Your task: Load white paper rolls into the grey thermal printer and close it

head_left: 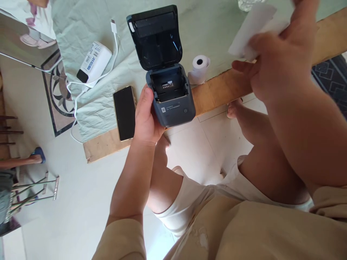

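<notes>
the left hand [146, 117] is wrapped around the left side of a small dark label printer [169, 94], thumb along its side wall, fingers hidden beneath, so its grip is clamped on the body. the printer sits at the near edge of the wooden worktop [222, 88], partly over the edge, with its lid [155, 36] swung fully open and leaning away from the person. the paper bay [169, 85] is exposed and looks empty apart from a small printed sticker.

the right hand [276, 61] is raised off to the right, fingers closed together on a strip of white paper [253, 27], which is blurred.

the printer looks like a rigid plastic box, light enough for one hand, with smooth sides that could slip; the body is the sound place to hold, since the open lid hangs on a hinge and would likely flex. its long axis runs from the person toward the far side, front panel with the power button nearest the person. the paper is thin, limp and easily creased.

a small paper roll [200, 66] stands just right of the printer, a phone [124, 112] lies just left, and a white power bank [94, 62] with cable rests further left on a pale cloth [89, 21].
</notes>
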Tool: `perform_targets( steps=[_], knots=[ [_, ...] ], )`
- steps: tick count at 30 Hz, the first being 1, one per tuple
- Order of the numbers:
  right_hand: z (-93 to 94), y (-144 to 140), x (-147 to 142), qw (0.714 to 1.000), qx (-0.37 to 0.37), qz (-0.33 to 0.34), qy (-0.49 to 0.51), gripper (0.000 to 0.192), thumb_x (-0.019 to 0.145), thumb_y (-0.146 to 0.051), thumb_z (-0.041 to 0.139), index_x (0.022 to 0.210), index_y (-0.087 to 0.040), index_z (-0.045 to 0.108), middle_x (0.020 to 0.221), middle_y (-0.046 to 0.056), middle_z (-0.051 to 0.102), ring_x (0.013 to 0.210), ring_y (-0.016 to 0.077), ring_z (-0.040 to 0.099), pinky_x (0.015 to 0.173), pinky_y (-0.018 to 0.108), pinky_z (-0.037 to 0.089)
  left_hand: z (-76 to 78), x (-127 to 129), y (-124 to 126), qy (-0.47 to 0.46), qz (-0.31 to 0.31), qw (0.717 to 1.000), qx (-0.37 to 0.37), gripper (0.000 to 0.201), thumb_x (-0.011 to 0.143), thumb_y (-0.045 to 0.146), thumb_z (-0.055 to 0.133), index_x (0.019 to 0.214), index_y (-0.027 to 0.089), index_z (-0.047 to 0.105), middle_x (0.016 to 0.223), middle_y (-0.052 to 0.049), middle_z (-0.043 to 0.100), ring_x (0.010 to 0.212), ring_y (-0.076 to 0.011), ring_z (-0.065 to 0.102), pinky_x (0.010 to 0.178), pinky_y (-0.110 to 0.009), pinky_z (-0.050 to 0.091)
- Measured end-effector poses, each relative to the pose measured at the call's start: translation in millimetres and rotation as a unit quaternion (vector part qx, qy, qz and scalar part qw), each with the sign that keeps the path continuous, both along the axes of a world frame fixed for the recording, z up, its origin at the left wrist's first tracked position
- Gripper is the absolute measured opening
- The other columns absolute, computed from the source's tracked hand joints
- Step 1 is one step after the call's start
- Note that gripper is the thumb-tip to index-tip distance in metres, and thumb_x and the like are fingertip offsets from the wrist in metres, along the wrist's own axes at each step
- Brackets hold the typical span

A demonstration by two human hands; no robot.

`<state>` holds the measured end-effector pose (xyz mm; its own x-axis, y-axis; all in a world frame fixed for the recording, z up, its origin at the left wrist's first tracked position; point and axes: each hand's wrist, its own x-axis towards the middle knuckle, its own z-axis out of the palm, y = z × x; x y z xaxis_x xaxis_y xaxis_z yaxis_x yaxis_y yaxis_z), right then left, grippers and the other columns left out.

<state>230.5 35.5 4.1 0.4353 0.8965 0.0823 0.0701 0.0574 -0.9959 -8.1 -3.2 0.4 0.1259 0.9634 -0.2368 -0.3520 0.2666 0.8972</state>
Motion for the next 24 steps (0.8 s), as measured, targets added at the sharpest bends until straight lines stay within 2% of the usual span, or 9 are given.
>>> perform_targets(
  steps=[3, 5, 8, 11, 13, 15, 19, 22, 24],
  knots=[
    [12.1, 3.3, -7.4, 0.971, -0.137, 0.007, 0.196, 0.029, 0.078, -0.019, 0.037, 0.103, -0.023, 0.051, 0.11, 0.009, 0.061, 0.089, 0.0156, 0.068, 0.057, 0.025, 0.047, 0.4, -0.8, 0.2, -0.004, -0.009, 1.0, 0.0, 0.033, 0.091, 0.053, 0.055, 0.112, 0.03, 0.067, 0.12, -0.003, 0.071, 0.137, -0.0296, 0.052, 0.109, -0.045, 0.048],
    [16.5, 0.2, -13.1, 0.977, -0.11, 0.014, 0.184, 0.022, 0.078, -0.022, 0.042, 0.098, -0.023, 0.05, 0.099, 0.005, 0.058, 0.079, 0.0124, 0.065, 0.05, 0.021, 0.041, 0.4, -0.7, 0.2, -0.001, -0.008, 1.0, 0.001, 0.033, 0.092, 0.054, 0.054, 0.11, 0.029, 0.067, 0.119, -0.004, 0.071, 0.135, -0.0306, 0.053, 0.107, -0.045, 0.05],
    [19.3, -11.8, -24.4, 0.996, 0.06, 0.06, 0.018, 0.034, 0.067, -0.013, 0.05, 0.099, -0.024, 0.051, 0.097, 0.001, 0.056, 0.077, 0.0105, 0.06, 0.052, 0.022, 0.042, 0.6, 0.1, -0.1, 0.013, -0.007, 1.0, 0.002, 0.034, 0.091, 0.056, 0.052, 0.109, 0.031, 0.066, 0.119, -0.002, 0.072, 0.135, -0.0299, 0.053, 0.107, -0.044, 0.051],
    [23.8, -23.4, -39.6, 0.938, 0.215, 0.135, -0.237, 0.038, 0.07, -0.011, 0.05, 0.108, -0.018, 0.055, 0.115, 0.003, 0.058, 0.107, 0.0139, 0.058, 0.094, 0.03, 0.053, 1.3, 0.6, -0.7, 0.028, -0.013, 1.0, -0.002, 0.036, 0.091, 0.059, 0.051, 0.11, 0.033, 0.065, 0.119, 0.0, 0.072, 0.137, -0.0282, 0.051, 0.108, -0.043, 0.05],
    [28.6, -26.5, -51.0, 0.907, 0.209, 0.189, -0.313, 0.045, 0.078, -0.017, 0.05, 0.123, -0.018, 0.049, 0.129, 0.004, 0.055, 0.118, 0.0162, 0.057, 0.104, 0.033, 0.049, 1.6, 0.4, -1.0, 0.027, -0.018, 0.999, -0.003, 0.036, 0.091, 0.058, 0.051, 0.111, 0.032, 0.065, 0.121, -0.001, 0.071, 0.14, -0.027, 0.048, 0.111, -0.042, 0.048],
    [33.1, -25.5, -61.8, 0.897, 0.156, 0.229, -0.346, 0.05, 0.081, -0.02, 0.05, 0.13, -0.023, 0.043, 0.132, 0.004, 0.055, 0.116, 0.0191, 0.06, 0.094, 0.034, 0.053, 1.1, -0.3, -0.9, 0.016, -0.017, 1.0, 0.01, 0.033, 0.093, 0.054, 0.051, 0.111, 0.031, 0.065, 0.123, -0.001, 0.071, 0.142, -0.0252, 0.045, 0.114, -0.04, 0.045],
    [33.8, -18.0, -75.4, 0.864, 0.09, 0.242, -0.432, 0.037, 0.08, -0.017, 0.049, 0.116, -0.025, 0.051, 0.117, 0.003, 0.065, 0.102, 0.0217, 0.064, 0.083, 0.036, 0.05, -3.0, -2.3, 0.9, -0.002, -0.017, 0.999, 0.036, 0.028, 0.094, 0.05, 0.052, 0.111, 0.032, 0.064, 0.124, 0.0, 0.069, 0.143, -0.0244, 0.044, 0.116, -0.037, 0.043],
    [27.4, -14.4, -78.3, 0.836, 0.109, 0.243, -0.479, 0.022, 0.082, -0.016, 0.049, 0.102, -0.024, 0.055, 0.105, 0.002, 0.068, 0.087, 0.0195, 0.063, 0.074, 0.034, 0.045, -7.0, -3.9, 3.0, -0.004, -0.011, 0.999, 0.043, 0.031, 0.092, 0.052, 0.055, 0.112, 0.03, 0.064, 0.123, -0.001, 0.069, 0.141, -0.0267, 0.046, 0.114, -0.038, 0.045],
    [23.7, -13.7, -78.1, 0.839, 0.125, 0.249, -0.467, 0.018, 0.082, -0.016, 0.051, 0.097, -0.024, 0.056, 0.1, 0.001, 0.069, 0.084, 0.0187, 0.063, 0.072, 0.033, 0.044, -8.6, -4.5, 4.0, -0.01, -0.005, 0.999, 0.041, 0.033, 0.091, 0.052, 0.057, 0.113, 0.028, 0.063, 0.122, -0.002, 0.069, 0.14, -0.028, 0.048, 0.114, -0.038, 0.045]
  ],
)
